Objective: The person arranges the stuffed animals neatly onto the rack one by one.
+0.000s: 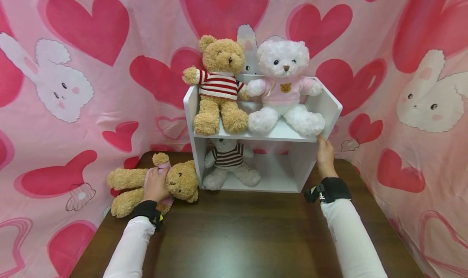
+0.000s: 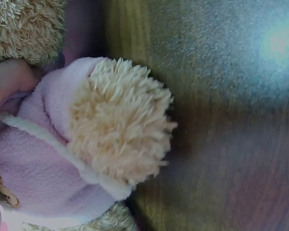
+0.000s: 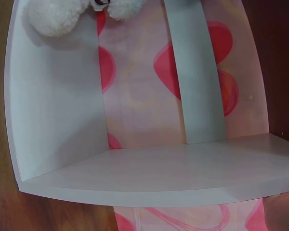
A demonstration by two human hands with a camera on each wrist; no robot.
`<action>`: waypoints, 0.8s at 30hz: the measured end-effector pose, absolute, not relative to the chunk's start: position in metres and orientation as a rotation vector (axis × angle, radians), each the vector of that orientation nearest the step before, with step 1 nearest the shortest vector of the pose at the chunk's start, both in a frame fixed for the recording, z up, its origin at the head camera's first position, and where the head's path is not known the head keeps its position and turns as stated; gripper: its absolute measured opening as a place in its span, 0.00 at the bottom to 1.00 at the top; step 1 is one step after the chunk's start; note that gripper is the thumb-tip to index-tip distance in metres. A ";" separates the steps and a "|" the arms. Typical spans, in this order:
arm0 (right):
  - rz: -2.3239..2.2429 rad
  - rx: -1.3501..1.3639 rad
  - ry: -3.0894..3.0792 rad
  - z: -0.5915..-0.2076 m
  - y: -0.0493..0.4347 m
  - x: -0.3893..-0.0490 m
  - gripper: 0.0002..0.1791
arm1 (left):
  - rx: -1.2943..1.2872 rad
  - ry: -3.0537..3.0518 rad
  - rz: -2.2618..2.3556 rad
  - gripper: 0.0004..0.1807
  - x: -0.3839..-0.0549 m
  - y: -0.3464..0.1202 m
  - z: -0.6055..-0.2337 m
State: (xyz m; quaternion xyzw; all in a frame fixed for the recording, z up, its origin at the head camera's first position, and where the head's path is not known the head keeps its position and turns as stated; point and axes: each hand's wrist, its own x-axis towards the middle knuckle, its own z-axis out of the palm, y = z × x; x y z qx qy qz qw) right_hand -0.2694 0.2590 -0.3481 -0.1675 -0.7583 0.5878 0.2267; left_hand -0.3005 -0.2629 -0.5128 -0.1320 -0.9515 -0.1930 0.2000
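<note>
My left hand (image 1: 156,185) grips a tan teddy bear (image 1: 181,181) in a pink top around its torso. The bear lies on the table at the left of the shelf, head toward it and legs pointing left. In the left wrist view, one fluffy paw (image 2: 123,122) pokes out of the pink sleeve, and the fingers (image 2: 12,79) press into the fabric. On the other side, my right hand (image 1: 325,158) holds the right side panel of the white shelf (image 1: 301,164), just below the upper board. Part of that hand (image 3: 282,209) shows beside the panel's edge in the right wrist view.
On the upper board sit a tan bear (image 1: 221,62) in a red-striped sweater and a white bear (image 1: 283,60) in pink. A white stuffed toy (image 1: 228,158) in a brown-striped top sits lower left. Heart-print cloth (image 1: 157,83) hangs around the brown table (image 1: 234,233).
</note>
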 end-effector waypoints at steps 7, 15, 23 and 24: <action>1.613 -0.452 -2.084 -0.347 0.257 -0.269 0.33 | -0.325 -2.677 -0.684 0.46 -0.293 -0.273 -0.505; 1.619 -0.443 -2.080 -0.347 0.257 -0.268 0.33 | -0.367 -2.611 -0.771 0.47 -0.284 -0.274 -0.500; 1.630 -0.445 -2.118 -0.346 0.258 -0.265 0.35 | -0.425 -2.560 -0.907 0.45 -0.277 -0.273 -0.487; 1.633 -0.444 -2.125 -0.346 0.258 -0.264 0.35 | -0.441 -2.541 -0.921 0.45 -0.276 -0.272 -0.485</action>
